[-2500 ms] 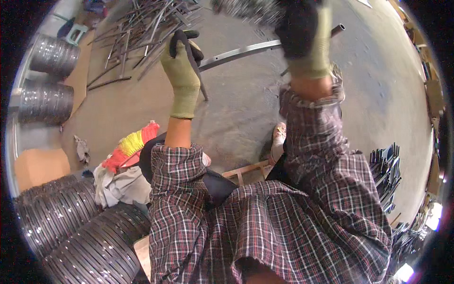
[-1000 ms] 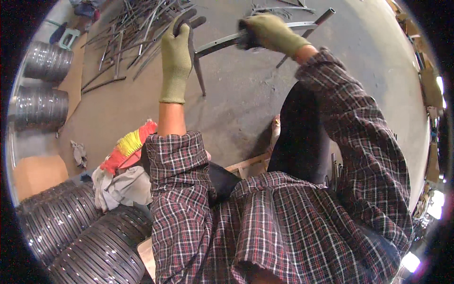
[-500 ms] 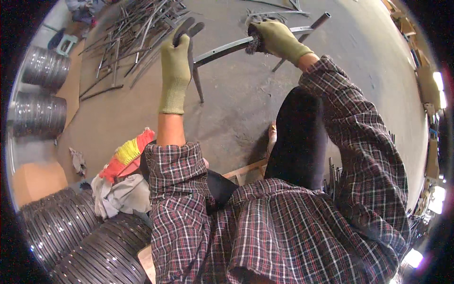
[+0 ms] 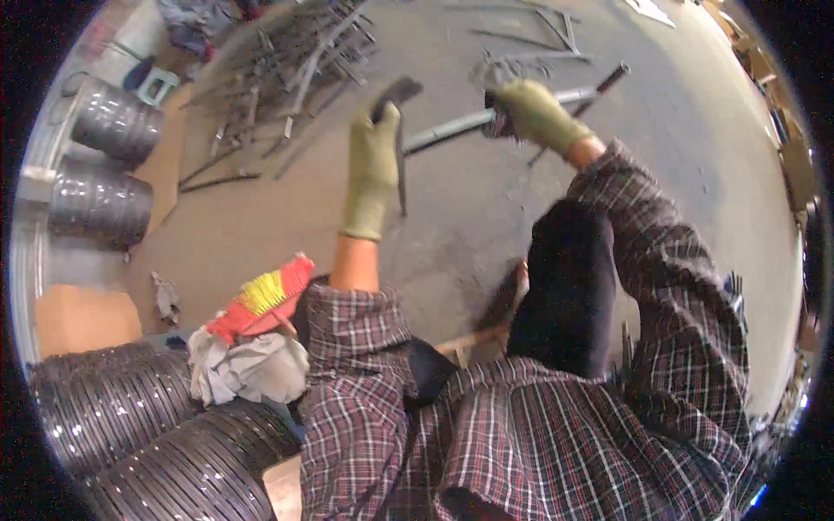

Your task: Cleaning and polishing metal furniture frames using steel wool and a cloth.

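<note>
Gloved left hand (image 4: 372, 165) grips a dark bent metal piece (image 4: 398, 130); gloved right hand (image 4: 534, 115) clasps the long steel bar (image 4: 452, 130) at upper centre.

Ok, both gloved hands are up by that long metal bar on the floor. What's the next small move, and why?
Probably bring the left hand's dark tool onto the bar. The right hand already grips the bar, while the tool sits just beside it; contact isn't clear.
</note>
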### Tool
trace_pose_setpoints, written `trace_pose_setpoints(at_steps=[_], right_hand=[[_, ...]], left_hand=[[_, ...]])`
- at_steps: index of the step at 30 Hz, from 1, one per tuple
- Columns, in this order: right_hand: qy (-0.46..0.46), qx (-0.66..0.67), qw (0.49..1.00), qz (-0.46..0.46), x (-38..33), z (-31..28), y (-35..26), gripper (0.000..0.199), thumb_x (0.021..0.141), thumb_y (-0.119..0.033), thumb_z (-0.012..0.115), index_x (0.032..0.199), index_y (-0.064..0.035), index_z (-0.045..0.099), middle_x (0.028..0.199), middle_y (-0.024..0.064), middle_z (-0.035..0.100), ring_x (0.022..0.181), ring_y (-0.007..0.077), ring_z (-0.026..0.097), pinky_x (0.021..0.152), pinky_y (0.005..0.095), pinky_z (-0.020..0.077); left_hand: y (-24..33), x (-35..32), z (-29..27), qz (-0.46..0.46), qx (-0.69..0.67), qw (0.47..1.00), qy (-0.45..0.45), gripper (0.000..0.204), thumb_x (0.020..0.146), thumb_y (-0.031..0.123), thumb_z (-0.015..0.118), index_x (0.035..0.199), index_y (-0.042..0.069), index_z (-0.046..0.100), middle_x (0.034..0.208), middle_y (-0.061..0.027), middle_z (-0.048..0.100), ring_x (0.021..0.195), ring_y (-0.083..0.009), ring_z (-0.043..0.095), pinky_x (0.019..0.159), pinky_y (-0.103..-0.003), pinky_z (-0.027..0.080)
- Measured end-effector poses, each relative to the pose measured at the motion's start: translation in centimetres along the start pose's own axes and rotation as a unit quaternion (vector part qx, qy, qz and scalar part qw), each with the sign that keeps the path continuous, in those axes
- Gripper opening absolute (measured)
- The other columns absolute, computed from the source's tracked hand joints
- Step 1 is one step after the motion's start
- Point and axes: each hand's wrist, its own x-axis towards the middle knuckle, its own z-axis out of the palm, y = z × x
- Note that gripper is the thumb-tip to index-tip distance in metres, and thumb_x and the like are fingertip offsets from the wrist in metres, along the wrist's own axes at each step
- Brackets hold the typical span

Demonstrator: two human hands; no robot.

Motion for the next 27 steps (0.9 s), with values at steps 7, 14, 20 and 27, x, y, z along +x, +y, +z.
trace_pose_setpoints(at_steps=[7, 14, 20, 27], right_hand=[[0.174, 0.101, 0.964, -0.174, 4.2, 4.1, -11.1, 0.026, 0.073, -0.030, 0.078, 0.083, -0.0088, 0.067, 0.085, 0.0127, 0.067, 0.083, 0.0348, 0.065, 0.075, 0.0448, 0.0533], [0.095, 0.031, 0.994, -0.036, -1.6, -2.1, 2.5, 0.041, 0.070, -0.047, 0.082, 0.082, -0.0107, 0.067, 0.081, 0.0116, 0.067, 0.081, 0.0356, 0.067, 0.072, 0.0453, 0.0520], [0.266, 0.121, 0.936, -0.196, 3.9, 4.5, -11.4, 0.010, 0.075, -0.018, 0.070, 0.078, -0.0089, 0.070, 0.080, 0.0137, 0.069, 0.078, 0.0351, 0.067, 0.073, 0.0453, 0.0547], [0.094, -0.002, 0.995, -0.034, -1.1, 0.0, 1.6, 0.041, 0.067, -0.042, 0.084, 0.088, -0.0105, 0.068, 0.086, 0.0088, 0.067, 0.089, 0.0312, 0.065, 0.076, 0.0433, 0.0523]], left_hand=[[0.6, 0.5, 0.5, 0.034, 0.024, 0.997, 0.065, 0.035, 0.096, 0.006, 0.044, 0.126, -0.001, 0.062, 0.121, -0.0152, 0.069, 0.113, -0.0252, 0.065, 0.100, -0.037, 0.048], [-0.7, 1.1, 1.4, 0.004, -0.011, 1.000, 0.005, 0.035, 0.098, 0.003, 0.043, 0.128, -0.001, 0.060, 0.125, -0.0156, 0.066, 0.117, -0.0232, 0.062, 0.103, -0.034, 0.045], [-0.6, 0.9, 1.7, 0.028, -0.098, 0.995, 0.014, 0.035, 0.097, 0.003, 0.042, 0.126, -0.004, 0.060, 0.123, -0.0158, 0.067, 0.114, -0.0229, 0.063, 0.102, -0.034, 0.046], [-0.1, 1.1, 1.5, 0.002, 0.031, 0.999, 0.011, 0.032, 0.097, 0.007, 0.045, 0.122, 0.004, 0.065, 0.110, -0.0146, 0.072, 0.098, -0.0217, 0.067, 0.091, -0.031, 0.048]])
